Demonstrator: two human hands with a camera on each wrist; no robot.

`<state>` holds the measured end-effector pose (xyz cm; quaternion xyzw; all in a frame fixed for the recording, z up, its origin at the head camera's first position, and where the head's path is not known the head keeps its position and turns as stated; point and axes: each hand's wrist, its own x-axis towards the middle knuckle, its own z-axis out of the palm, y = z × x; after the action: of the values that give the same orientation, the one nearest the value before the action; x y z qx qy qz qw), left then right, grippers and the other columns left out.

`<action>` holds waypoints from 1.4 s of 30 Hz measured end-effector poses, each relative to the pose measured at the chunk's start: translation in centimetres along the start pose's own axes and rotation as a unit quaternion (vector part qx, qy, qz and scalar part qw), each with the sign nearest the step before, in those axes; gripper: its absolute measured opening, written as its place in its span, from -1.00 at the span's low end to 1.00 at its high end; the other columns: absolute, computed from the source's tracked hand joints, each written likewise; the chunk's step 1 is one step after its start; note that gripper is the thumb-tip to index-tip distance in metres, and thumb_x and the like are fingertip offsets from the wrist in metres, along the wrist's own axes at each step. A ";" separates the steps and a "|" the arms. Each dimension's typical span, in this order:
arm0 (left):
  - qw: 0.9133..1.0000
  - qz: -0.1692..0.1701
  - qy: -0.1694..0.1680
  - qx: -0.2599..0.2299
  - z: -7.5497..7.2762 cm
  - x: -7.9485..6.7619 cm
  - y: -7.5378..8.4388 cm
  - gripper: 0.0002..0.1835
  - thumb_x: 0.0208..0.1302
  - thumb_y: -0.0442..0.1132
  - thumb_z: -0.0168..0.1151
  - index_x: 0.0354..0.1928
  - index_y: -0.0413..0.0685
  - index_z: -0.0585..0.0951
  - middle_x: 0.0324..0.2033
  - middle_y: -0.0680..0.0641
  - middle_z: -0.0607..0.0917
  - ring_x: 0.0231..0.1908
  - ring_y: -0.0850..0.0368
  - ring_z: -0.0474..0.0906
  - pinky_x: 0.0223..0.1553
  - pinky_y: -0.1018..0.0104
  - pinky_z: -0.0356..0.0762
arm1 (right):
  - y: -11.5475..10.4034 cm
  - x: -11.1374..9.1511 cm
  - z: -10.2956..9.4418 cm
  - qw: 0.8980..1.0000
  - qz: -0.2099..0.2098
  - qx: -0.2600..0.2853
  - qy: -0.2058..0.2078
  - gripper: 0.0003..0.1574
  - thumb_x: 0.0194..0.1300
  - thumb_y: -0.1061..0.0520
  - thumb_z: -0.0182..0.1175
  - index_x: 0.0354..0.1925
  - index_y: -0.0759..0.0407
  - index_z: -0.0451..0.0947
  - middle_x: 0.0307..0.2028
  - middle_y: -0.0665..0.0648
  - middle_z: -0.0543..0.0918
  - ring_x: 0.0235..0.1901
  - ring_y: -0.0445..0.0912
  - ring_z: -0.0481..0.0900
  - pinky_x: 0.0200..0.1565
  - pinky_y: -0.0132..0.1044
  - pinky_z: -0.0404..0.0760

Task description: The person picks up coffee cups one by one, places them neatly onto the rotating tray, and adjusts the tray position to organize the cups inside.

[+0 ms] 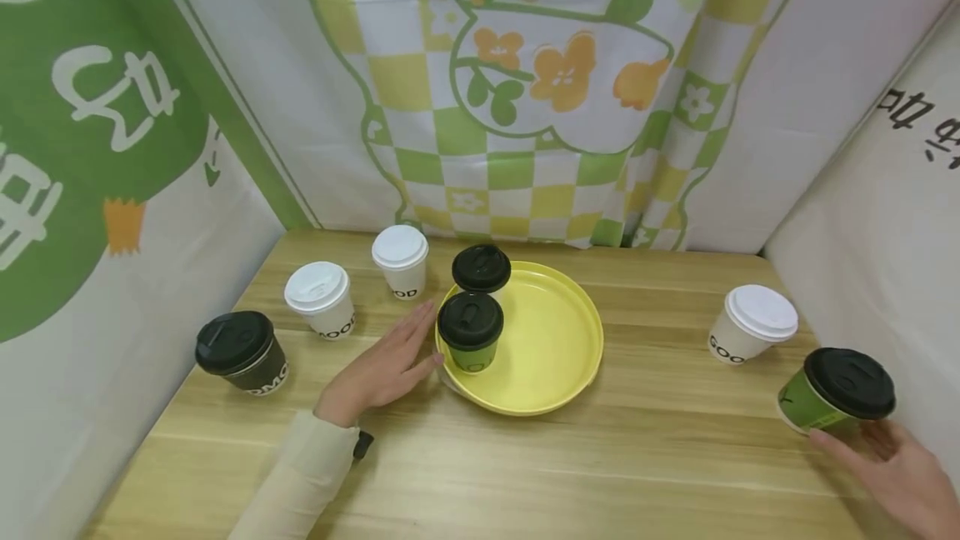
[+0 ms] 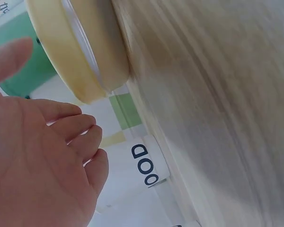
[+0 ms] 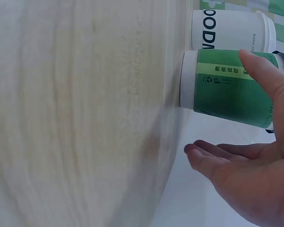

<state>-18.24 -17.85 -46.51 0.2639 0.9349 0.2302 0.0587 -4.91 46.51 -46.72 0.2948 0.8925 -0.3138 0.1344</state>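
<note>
My left hand (image 1: pixel 384 373) lies at the left rim of the round yellow tray (image 1: pixel 551 336), its fingers fairly straight. On that tray, towards its left side, stand a green paper cup with a black lid (image 1: pixel 471 330) and, behind it, another black-lidded cup (image 1: pixel 482 268), mostly hidden. At the far right my right hand (image 1: pixel 903 469) is beside a second green cup (image 1: pixel 817 398) with a black lid. In the right wrist view the thumb overlaps this green cup (image 3: pixel 227 90), while the fingers (image 3: pixel 210 158) stay apart from it.
Left of the tray stand two white-lidded cups (image 1: pixel 321 298) (image 1: pixel 401 261) and a black cup (image 1: pixel 243 357). A white cup (image 1: pixel 750 325) is just behind the right green one. Printed cloth (image 1: pixel 525 107) hangs round the wooden table (image 1: pixel 525 473) at the back and sides.
</note>
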 end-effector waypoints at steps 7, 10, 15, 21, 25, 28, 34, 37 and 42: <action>1.000 0.017 0.001 -0.003 0.1 -0.1 0.6 0.07 0.51 0.28 0.14 0.72 -0.08 -0.19 0.71 -0.21 -0.09 0.70 -0.18 -0.09 0.68 -0.19 0.00 | -0.2 0.9 0.6 0.996 -0.002 0.069 0.050 0.49 0.42 -0.46 0.21 0.65 0.45 -0.33 0.58 0.65 -0.15 0.53 0.60 0.05 0.45 0.45 0.30; 1.000 0.015 -0.001 -0.006 0.1 -0.1 1.0 0.11 0.48 0.32 0.16 0.72 -0.02 -0.22 0.72 -0.16 -0.14 0.71 -0.15 -0.12 0.69 -0.18 0.00 | -0.4 1.1 0.8 0.995 -0.018 0.054 0.077 0.43 0.40 -0.47 0.24 0.64 0.48 -0.15 0.54 0.68 0.05 0.48 0.59 0.17 0.38 0.45 0.38; 1.000 0.006 -0.008 -0.007 0.3 0.0 1.4 0.16 0.44 0.36 0.17 0.72 -0.03 -0.24 0.72 -0.15 -0.17 0.71 -0.13 -0.16 0.69 -0.18 -0.03 | -0.9 1.1 1.2 0.992 -0.024 0.059 0.109 0.34 0.34 -0.47 0.30 0.57 0.47 0.10 0.45 0.67 0.29 0.39 0.53 0.35 0.16 0.28 0.59; 1.000 -0.013 -0.022 0.004 0.5 0.2 1.4 0.18 0.44 0.40 0.15 0.71 -0.06 -0.25 0.72 -0.16 -0.20 0.72 -0.11 -0.19 0.70 -0.15 -0.05 | -1.4 0.9 1.4 0.991 -0.021 0.061 0.121 0.33 0.30 -0.46 0.35 0.55 0.46 0.17 0.42 0.66 0.36 0.23 0.43 0.56 -0.08 -0.08 0.70; 1.000 -0.013 -0.024 0.004 0.5 0.3 1.3 0.18 0.45 0.39 0.14 0.71 -0.09 -0.26 0.71 -0.21 -0.18 0.71 -0.16 -0.18 0.69 -0.18 -0.05 | -1.5 0.8 1.3 0.989 -0.035 0.057 0.136 0.26 0.26 -0.45 0.40 0.47 0.44 0.31 0.37 0.61 0.47 -0.24 -0.21 0.66 -0.42 -0.53 0.40; 1.000 -0.013 -0.023 0.002 0.6 0.3 1.3 0.18 0.45 0.39 0.14 0.70 -0.11 -0.26 0.71 -0.24 -0.17 0.71 -0.20 -0.17 0.69 -0.21 -0.04 | -1.4 0.7 1.2 0.987 -0.048 0.059 0.142 0.25 0.25 -0.45 0.42 0.46 0.44 0.33 0.35 0.60 0.49 -0.37 -0.60 0.35 -0.47 -0.59 0.39; 1.000 -0.018 -0.026 0.000 0.6 0.3 1.2 0.20 0.43 0.41 0.15 0.71 -0.08 -0.27 0.71 -0.23 -0.18 0.71 -0.17 -0.19 0.69 -0.20 -0.05 | -1.6 0.4 0.8 0.985 -0.077 0.060 0.139 0.26 0.27 -0.44 0.41 0.48 0.46 0.31 0.37 0.61 0.45 -0.37 -0.75 0.16 -0.46 -0.64 0.39; 0.999 -0.020 -0.029 -0.002 0.6 0.3 1.2 0.20 0.43 0.40 0.16 0.71 -0.06 -0.29 0.71 -0.20 -0.19 0.72 -0.13 -0.21 0.70 -0.17 -0.06 | -1.9 0.2 0.8 0.985 -0.094 0.064 0.132 0.25 0.28 -0.42 0.41 0.49 0.45 0.29 0.36 0.62 0.47 -0.35 -0.76 0.19 -0.45 -0.66 0.42; 0.999 -0.017 -0.028 -0.009 0.6 0.4 1.2 0.20 0.43 0.39 0.17 0.71 -0.06 -0.27 0.71 -0.20 -0.19 0.72 -0.13 -0.20 0.70 -0.16 -0.06 | -2.5 -0.3 1.3 0.973 -0.162 0.092 0.133 0.06 0.29 -0.25 0.49 0.40 0.43 0.39 -0.08 -0.08 0.78 -0.32 -0.78 0.35 -0.36 -0.73 0.50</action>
<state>-17.85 -16.48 -46.49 0.2535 0.9352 0.2298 0.0909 -6.15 43.99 -46.45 0.1969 0.9054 -0.3702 -0.0660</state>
